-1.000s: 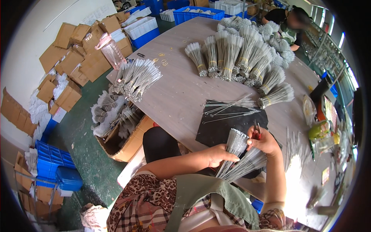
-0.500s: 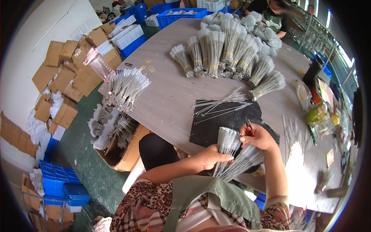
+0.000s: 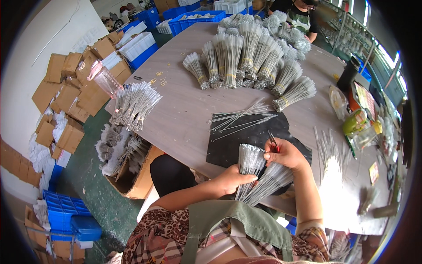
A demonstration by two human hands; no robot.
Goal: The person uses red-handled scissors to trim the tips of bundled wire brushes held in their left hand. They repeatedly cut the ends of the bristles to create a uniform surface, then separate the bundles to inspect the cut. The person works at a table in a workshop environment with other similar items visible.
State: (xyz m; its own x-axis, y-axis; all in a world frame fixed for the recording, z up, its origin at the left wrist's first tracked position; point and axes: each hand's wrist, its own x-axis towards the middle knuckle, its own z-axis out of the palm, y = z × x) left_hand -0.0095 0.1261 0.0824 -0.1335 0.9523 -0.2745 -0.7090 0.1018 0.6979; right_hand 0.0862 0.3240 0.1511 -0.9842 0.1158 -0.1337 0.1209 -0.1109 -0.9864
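My left hand (image 3: pixel 233 179) is closed around an upright bundle of thin wire brushes (image 3: pixel 251 159), their tips packed together at the top. Beside it a looser bundle of pale wire brushes (image 3: pixel 273 178) fans out to the right, below my other hand. My right hand (image 3: pixel 285 155) grips a small red-handled tool (image 3: pixel 274 146), perhaps pliers or snips, its dark tips pointing up. Thumb and fingertips of that hand are at the upright bundle's right edge; whether they pinch a single brush is too small to tell. A black mat (image 3: pixel 228 147) lies under both hands, with several loose wire brushes (image 3: pixel 239 118) on its far part.
Many banded brush bundles (image 3: pixel 231 61) stand farther back on the table (image 3: pixel 176 105). More brushes (image 3: pixel 137 104) and a pink bottle (image 3: pixel 104 78) are at left, above an open carton (image 3: pixel 138 180). Bags and a dark flask (image 3: pixel 348 72) line the right side. A person (image 3: pixel 301 17) sits opposite.
The whole view has shifted slightly, so the table's things appear farther left. Both hands keep almost the same pose, still holding the brush bundle and the red-handled tool.
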